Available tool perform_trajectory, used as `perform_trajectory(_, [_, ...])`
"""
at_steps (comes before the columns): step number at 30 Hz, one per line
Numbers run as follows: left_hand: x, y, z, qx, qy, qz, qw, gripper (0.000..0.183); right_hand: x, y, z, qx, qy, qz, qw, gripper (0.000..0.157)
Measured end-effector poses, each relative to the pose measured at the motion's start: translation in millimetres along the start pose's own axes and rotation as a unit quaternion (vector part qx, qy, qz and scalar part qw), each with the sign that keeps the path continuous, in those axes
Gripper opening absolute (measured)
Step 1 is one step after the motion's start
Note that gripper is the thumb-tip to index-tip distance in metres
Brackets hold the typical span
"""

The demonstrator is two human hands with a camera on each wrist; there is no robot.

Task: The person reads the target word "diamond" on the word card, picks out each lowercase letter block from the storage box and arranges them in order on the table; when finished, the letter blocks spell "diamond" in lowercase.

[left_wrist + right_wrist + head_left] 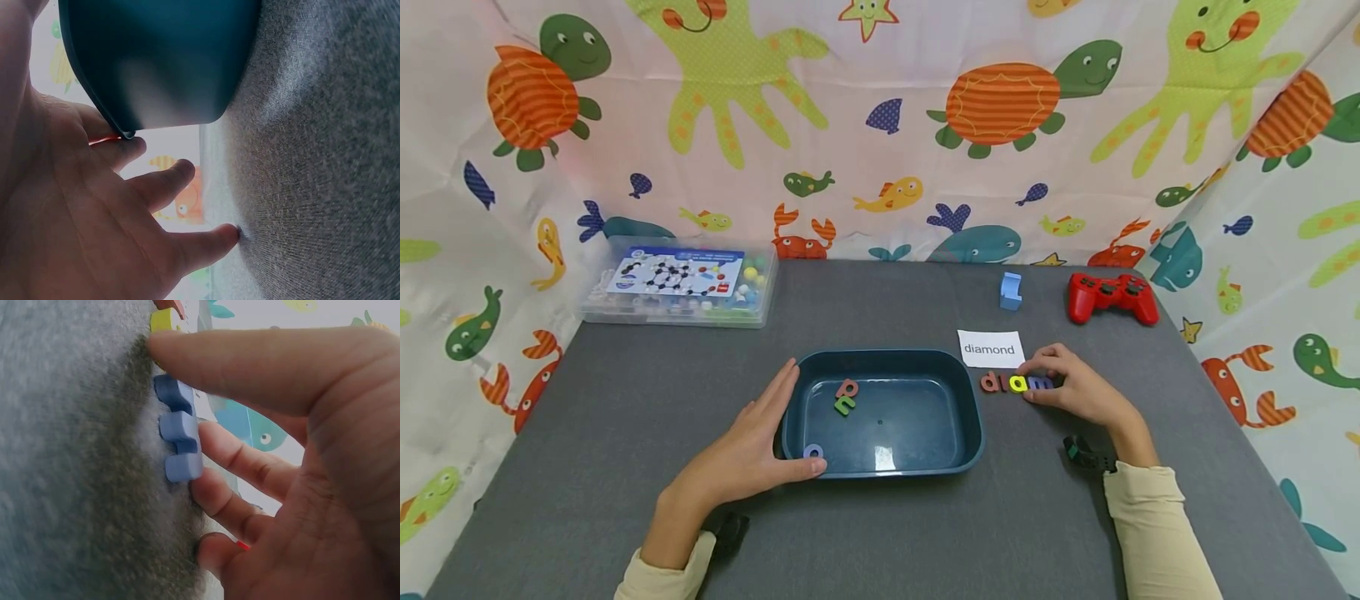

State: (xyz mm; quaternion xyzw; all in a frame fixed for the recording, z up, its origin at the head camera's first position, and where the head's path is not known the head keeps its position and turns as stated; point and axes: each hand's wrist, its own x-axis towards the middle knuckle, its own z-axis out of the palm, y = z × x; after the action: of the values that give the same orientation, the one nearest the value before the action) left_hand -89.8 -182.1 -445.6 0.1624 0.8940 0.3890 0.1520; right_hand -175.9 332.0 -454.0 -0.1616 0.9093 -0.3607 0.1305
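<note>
Just right of the blue tray [917, 429], letters [989, 382] on the bench [887, 542] read "diam"; a card [989, 349] near the tray's far right corner says "diamond". The right grip [1071, 385] brackets the blue m [1040, 382]; whether it pinches, I cannot tell. The left grip [748, 446], spread wide, touches the tray's left end. Inside the tray lie a green n [845, 406], a blue o [812, 451] and a red letter [847, 388]. Beyond the tray's far left corner, a box [673, 316] bears an illegible label [677, 272].
</note>
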Motion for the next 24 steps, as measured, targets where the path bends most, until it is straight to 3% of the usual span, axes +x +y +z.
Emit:
perform_trajectory(6, [0.5, -0.5, 0.3, -0.002, 0.000, 0.000, 1.0000, 0.125, -5.5, 2.2, -6.3, 0.025, -0.002, 0.012, 1.000, 0.035])
perform_trajectory(14, [0.3, -1.0, 0.0, -0.002, -0.002, 0.002, 1.0000, 0.124, -5.7, 1.7, -6.1, 0.019, 0.003, 0.006, 1.000, 0.028])
perform_trajectory(24, [0.0, -1.6, 0.5, 0.002, -0.001, 0.001, 1.0000, 0.124, -7.2, 4.3, -9.7, 0.020, 0.008, 0.008, 1.000, 0.032])
